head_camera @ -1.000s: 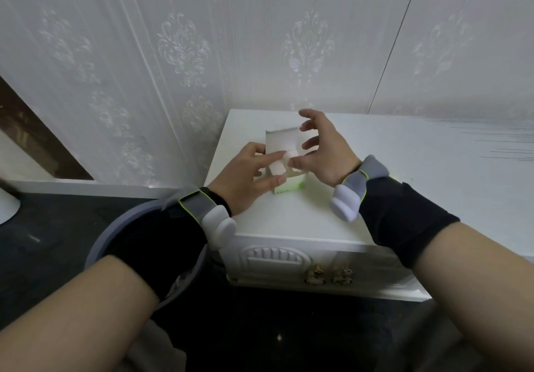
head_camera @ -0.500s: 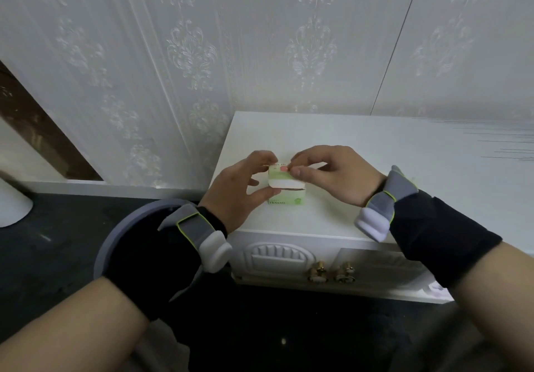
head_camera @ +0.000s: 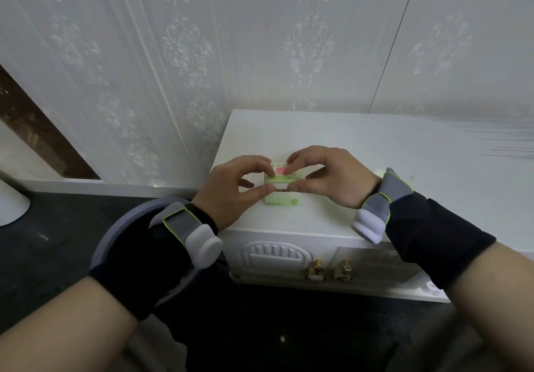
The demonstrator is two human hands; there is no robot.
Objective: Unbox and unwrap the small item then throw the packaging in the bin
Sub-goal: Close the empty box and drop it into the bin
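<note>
Hands meet over one small green box (head_camera: 283,195) standing on the white table (head_camera: 375,146). We pinch it with our left hand (head_camera: 231,189) and right hand (head_camera: 332,178), each curled nearly closed, thumb and forefinger on its top. One bin (head_camera: 121,227) sits lower left.

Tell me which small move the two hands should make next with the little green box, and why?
Probably pull the top flap open. Both the left hand and the right hand pinch the small green box at its upper edge while it stands on the white cabinet. The box looks closed, and the bin waits at lower left.
</note>
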